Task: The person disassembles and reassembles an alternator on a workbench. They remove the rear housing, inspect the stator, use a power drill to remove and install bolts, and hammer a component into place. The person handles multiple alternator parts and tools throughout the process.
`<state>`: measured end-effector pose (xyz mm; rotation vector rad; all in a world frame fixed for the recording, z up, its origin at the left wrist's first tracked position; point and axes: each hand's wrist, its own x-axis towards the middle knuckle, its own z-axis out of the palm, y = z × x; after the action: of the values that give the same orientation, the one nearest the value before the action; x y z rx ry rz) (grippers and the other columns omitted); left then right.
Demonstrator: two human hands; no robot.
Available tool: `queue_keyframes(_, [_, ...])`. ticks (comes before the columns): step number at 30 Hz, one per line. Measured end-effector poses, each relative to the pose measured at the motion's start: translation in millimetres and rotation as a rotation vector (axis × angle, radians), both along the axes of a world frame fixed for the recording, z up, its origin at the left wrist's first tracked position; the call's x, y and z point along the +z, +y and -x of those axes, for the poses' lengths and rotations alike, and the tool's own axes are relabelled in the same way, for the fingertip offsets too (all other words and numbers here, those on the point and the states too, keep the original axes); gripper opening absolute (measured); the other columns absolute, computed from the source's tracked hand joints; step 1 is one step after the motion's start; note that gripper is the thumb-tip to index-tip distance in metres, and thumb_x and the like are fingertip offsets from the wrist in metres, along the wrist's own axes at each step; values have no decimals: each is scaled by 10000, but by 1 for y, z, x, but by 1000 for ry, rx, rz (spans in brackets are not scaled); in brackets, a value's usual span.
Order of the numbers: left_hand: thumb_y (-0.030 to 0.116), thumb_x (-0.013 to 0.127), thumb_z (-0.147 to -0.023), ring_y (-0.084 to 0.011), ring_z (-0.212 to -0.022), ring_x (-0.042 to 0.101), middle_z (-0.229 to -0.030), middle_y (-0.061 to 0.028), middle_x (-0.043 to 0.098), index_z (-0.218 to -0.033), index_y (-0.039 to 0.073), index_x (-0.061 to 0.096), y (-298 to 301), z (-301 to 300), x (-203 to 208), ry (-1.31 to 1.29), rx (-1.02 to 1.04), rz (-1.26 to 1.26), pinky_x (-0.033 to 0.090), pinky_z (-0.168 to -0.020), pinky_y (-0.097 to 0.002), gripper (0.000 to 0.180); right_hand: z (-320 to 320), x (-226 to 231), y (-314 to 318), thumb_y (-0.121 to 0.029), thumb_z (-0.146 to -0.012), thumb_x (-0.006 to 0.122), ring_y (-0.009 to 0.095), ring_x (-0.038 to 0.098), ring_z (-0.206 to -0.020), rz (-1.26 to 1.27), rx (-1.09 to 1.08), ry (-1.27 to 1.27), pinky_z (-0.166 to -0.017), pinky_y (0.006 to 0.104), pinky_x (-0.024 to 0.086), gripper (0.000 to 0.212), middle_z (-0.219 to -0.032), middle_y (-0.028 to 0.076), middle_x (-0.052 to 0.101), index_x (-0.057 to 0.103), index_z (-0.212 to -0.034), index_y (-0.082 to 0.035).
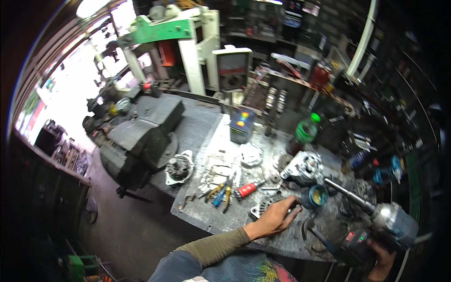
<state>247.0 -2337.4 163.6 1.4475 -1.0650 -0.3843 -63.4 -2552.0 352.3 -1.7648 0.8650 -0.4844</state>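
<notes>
My right hand (384, 259), at the lower right, is wrapped around a cordless impact wrench (394, 224) with a dark battery. A long socket extension (350, 195) points from the wrench toward an alternator (305, 168) on the bench. Close beside a small dark blue tub (314, 196) with yellowish contents is my left hand (277, 217). Its thumb and forefinger are apart at the tub's side; whether they touch it is unclear. Partly under that hand lies a round metal housing (263, 207). A red-handled tool (246, 189) rests nearby.
Pliers (227, 198) with coloured handles lie on the metal bench (195, 218). Another alternator part (178, 168) sits left, by a large vise (136, 141). Behind stand a dark box (242, 124) and a green-capped bottle (307, 129). A hammer-like tool (314, 232) lies near the front edge.
</notes>
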Motion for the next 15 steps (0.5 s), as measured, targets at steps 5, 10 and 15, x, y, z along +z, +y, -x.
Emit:
queue_keyframes(5, [204,543,-1085,-137,-752,591,-883,-41,636,-1176,3,597,21,-43,-7,365,298,-133,519,-723,-349,227,-54,6,-2,-14,-798,785,194,668,-896,37,197,-130,-795,331,562,525,-1139,128,705,656,-1302,48])
queue_keyframes(10, [322,639,-1028,-259,-937,684,-996,-160,703,-1180,47,630,89,-75,-3,356,423,-153,526,-882,-406,314,-181,4,21,-61,-864,780,198,663,-949,151,372,-327,-853,351,545,433,-1147,103,705,684,-1279,19])
queue_keyframes(15, [423,799,-918,-294,-1078,718,-1193,-196,714,-1409,67,549,148,-85,24,279,504,-262,534,-955,-423,656,-340,-34,77,-106,-909,778,204,660,-998,321,514,-509,-911,376,531,367,-1148,84,716,708,-1256,-5])
